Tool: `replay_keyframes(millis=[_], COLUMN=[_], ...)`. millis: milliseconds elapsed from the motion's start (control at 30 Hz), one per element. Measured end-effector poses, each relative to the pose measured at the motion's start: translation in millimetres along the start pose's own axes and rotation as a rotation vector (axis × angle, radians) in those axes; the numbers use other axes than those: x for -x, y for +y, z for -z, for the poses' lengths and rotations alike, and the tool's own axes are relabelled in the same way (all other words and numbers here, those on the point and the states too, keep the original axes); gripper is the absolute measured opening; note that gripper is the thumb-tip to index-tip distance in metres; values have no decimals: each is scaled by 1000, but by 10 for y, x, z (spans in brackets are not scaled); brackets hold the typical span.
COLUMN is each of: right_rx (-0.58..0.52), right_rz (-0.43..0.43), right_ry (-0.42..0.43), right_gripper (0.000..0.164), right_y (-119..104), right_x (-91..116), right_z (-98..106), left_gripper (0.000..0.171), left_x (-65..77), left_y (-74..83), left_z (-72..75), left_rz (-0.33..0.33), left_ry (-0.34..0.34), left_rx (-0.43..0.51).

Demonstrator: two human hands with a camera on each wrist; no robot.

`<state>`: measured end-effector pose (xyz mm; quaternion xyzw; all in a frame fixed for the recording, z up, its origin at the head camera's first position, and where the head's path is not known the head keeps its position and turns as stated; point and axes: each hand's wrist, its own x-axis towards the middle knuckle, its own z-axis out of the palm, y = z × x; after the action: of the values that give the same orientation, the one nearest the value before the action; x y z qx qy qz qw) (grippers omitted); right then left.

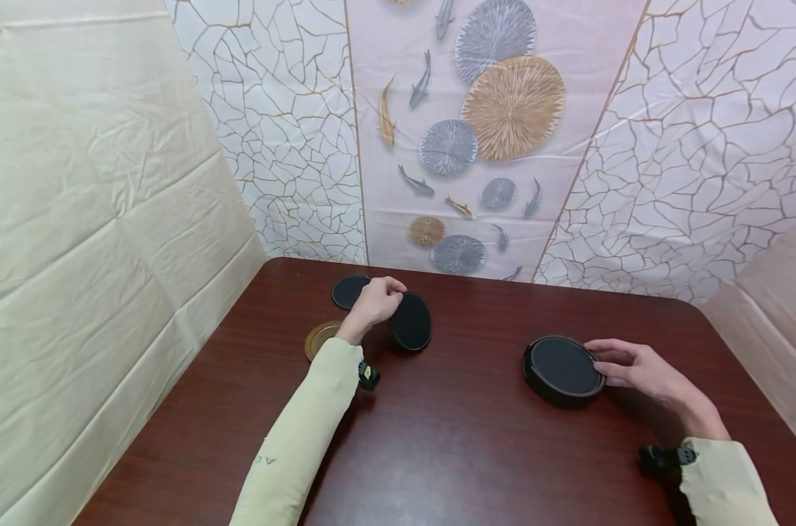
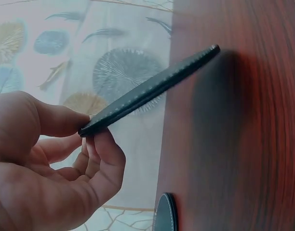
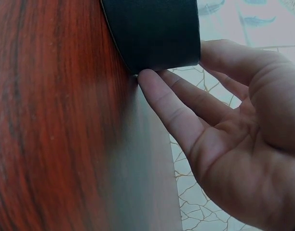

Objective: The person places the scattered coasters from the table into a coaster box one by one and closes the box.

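Observation:
My left hand [image 1: 374, 301] pinches the edge of a thin black round coaster [image 1: 411, 323] between thumb and fingers. In the left wrist view this coaster [image 2: 152, 91] is tilted and raised off the table, with pale stitching along its rim. My right hand [image 1: 641, 369] holds the near right side of a round black coaster holder [image 1: 562, 372], thumb at its upper rim. From the right wrist view, a fingertip meets the lower edge of the holder [image 3: 157, 36]. A flat black surface shows inside its rim.
Another black coaster [image 1: 349, 292] lies flat at the far left, partly behind my left hand. A gold-brown round disc [image 1: 315, 342] lies nearer, partly covered by my left forearm. The dark red wooden table [image 1: 450, 453] ends at a patterned cloth [image 1: 450, 146].

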<state>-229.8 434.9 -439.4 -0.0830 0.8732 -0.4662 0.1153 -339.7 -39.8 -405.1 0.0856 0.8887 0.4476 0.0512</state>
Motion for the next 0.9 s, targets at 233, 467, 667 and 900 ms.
replay_keyframes(millis=[233, 467, 667, 900], right_rx=[7, 14, 17, 20], right_rz=[7, 8, 9, 1], right_ry=[3, 5, 10, 4], right_gripper=[57, 57, 57, 57], right_y=[8, 22, 8, 1], right_x=[3, 2, 8, 9], right_z=[-2, 9, 17, 10], left_gripper=[22, 24, 28, 33], left_x=[41, 79, 70, 86], left_y=[39, 99, 109, 118], left_z=[-55, -102, -192, -346], left_rz=[0, 28, 46, 39], left_ry=[11, -3, -71, -138], left_rx=[142, 227, 360, 450])
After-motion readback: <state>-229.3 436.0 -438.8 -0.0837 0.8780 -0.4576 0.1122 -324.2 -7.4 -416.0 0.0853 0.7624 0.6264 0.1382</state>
